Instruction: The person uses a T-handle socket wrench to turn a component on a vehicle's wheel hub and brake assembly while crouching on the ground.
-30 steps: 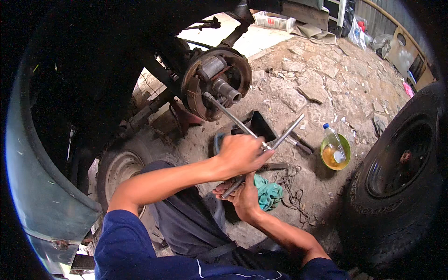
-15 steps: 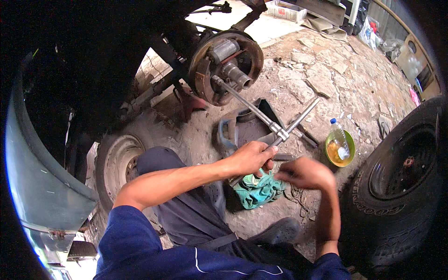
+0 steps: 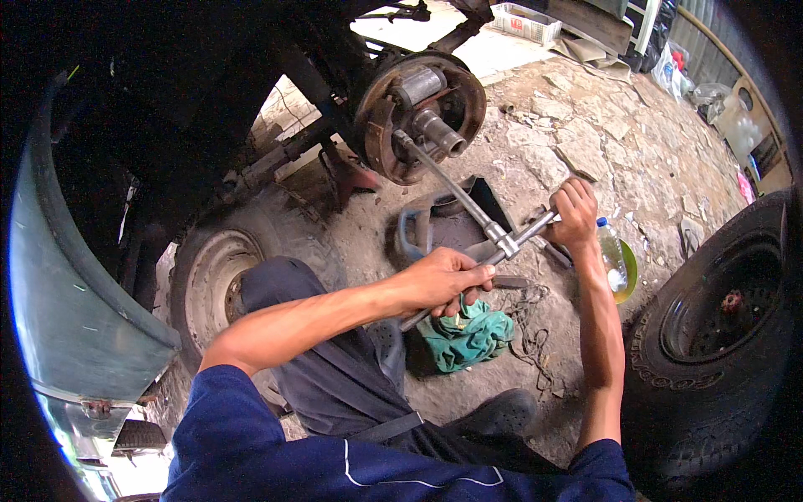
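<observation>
A long metal T-handle socket wrench [image 3: 456,191] reaches from the rusty brake assembly [image 3: 378,125] toward me. Its far end meets the assembly below the protruding hub spindle [image 3: 439,132]. My left hand [image 3: 447,283] is closed around the near part of the sliding crossbar. At the bar's other end, my right hand [image 3: 573,211] is wrapped round it. The crossbar runs slantwise between both hands, through the wrench's head [image 3: 505,243]. Under my left hand lies a crumpled green cloth [image 3: 468,339].
A cut-open container [image 3: 410,234] sits below the brake. Right of my right forearm stands a green bowl [image 3: 629,272] with a plastic bottle [image 3: 611,251]. A large tire [image 3: 669,385] is at right, another wheel [image 3: 222,280] at left. A red jack stand [image 3: 345,177] is under the vehicle.
My right hand has moved up and away from near the cloth and taken hold of the crossbar's far end. My left hand stays on the bar.
</observation>
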### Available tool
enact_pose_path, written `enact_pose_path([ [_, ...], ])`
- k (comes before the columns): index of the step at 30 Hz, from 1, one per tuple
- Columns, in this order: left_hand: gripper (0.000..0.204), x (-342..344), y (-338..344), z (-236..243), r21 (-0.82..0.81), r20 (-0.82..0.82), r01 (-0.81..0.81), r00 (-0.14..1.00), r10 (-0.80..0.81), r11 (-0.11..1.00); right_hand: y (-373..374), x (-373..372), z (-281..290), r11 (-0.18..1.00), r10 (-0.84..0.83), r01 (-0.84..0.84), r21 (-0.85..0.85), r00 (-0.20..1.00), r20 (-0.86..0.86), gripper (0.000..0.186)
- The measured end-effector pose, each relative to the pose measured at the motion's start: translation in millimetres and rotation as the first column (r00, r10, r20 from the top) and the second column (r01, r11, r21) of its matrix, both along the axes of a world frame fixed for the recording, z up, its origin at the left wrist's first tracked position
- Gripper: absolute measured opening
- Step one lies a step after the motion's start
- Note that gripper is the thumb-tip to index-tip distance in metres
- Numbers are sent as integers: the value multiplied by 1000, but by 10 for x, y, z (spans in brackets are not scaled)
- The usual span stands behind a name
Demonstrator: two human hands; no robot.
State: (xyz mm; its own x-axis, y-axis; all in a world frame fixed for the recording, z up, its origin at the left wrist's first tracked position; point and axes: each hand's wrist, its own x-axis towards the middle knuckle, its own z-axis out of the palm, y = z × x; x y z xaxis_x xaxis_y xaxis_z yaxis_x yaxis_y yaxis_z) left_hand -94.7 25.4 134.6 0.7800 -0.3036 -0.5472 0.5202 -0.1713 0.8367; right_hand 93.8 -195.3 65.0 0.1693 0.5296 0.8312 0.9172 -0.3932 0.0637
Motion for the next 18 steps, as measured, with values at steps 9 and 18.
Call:
enact_pose_path([
  [9,88,-351,-81,-373,-903,-375,-416,884,278,105,-34,28,-165,996,-58,58,-73,998,-2,48],
  [18,25,-430,-33,-633,-886,-388,-167,777,495,-432,42,1,-93,996,-81,81,22,997,-11,43],
])
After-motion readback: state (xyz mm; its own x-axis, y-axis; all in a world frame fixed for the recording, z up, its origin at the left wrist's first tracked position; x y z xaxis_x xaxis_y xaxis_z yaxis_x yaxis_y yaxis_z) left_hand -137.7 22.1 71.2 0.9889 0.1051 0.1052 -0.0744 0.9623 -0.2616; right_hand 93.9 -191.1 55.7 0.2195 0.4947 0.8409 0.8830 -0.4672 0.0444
